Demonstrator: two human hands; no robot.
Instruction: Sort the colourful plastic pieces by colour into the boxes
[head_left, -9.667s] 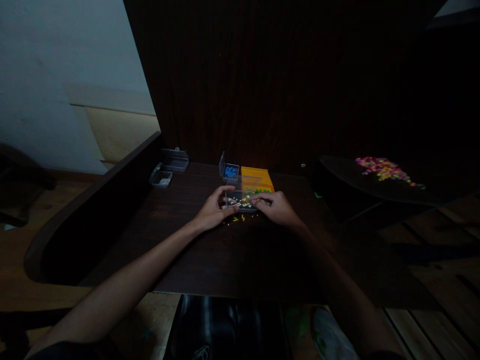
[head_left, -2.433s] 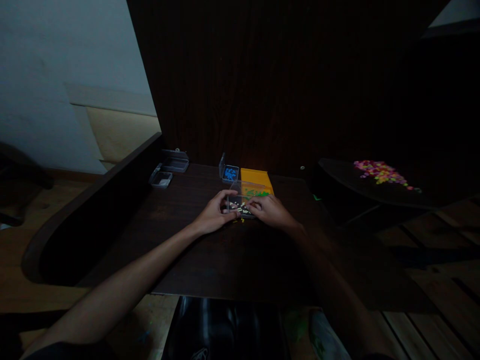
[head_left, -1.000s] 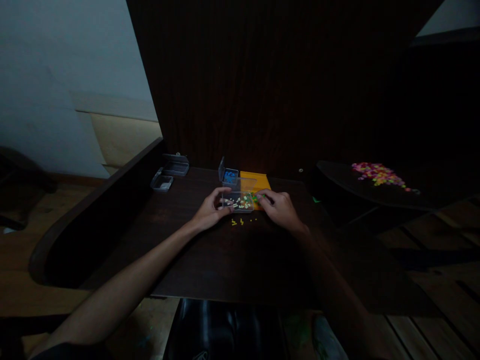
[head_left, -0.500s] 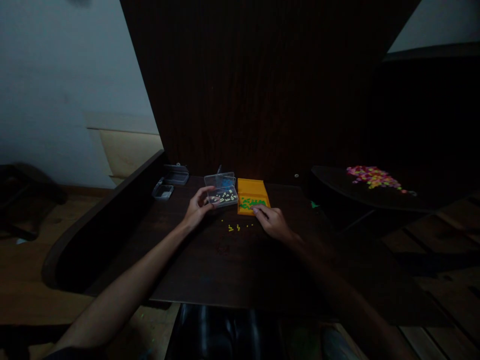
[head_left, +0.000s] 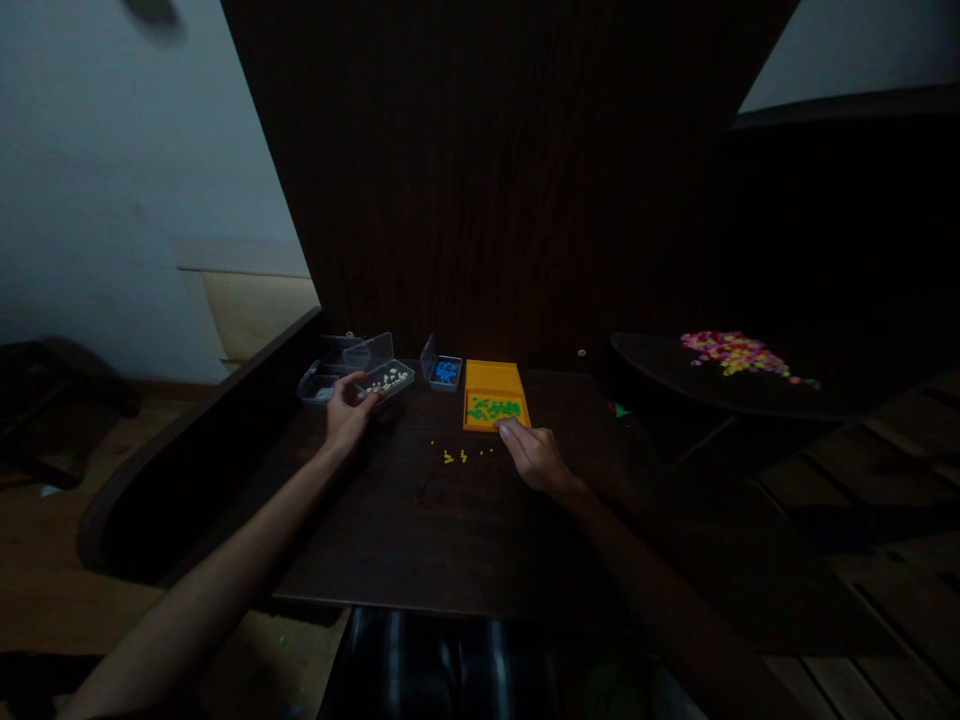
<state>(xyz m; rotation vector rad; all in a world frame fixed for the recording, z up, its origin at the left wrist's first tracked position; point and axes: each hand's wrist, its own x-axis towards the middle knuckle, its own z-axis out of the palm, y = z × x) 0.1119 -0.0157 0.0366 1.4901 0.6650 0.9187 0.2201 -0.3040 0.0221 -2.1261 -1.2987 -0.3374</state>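
Observation:
My left hand (head_left: 349, 412) is closed on the near left side of a clear plastic box (head_left: 405, 383) with its lid up and small cream pieces inside. My right hand (head_left: 534, 455) has its fingertips pinched at the near rim of an open yellow box (head_left: 495, 378). Green pieces (head_left: 493, 409) lie in that box. Between the two, farther back, stands a smaller clear box (head_left: 446, 372) with blue pieces. Several tiny yellow pieces (head_left: 450, 457) are loose on the dark table in front of the yellow box.
Other clear boxes (head_left: 315, 388) sit at the table's back left, by the raised side panel (head_left: 202, 430). Faint dark reddish pieces (head_left: 429, 494) lie nearer me. On a curved side shelf (head_left: 652, 360) at right is a pile of pink, orange and yellow pieces (head_left: 735, 352).
My left hand has moved the clear box of cream pieces leftward, uncovering the blue-piece box behind. My right fingertips have shifted from over the green pieces to the yellow box's near rim.

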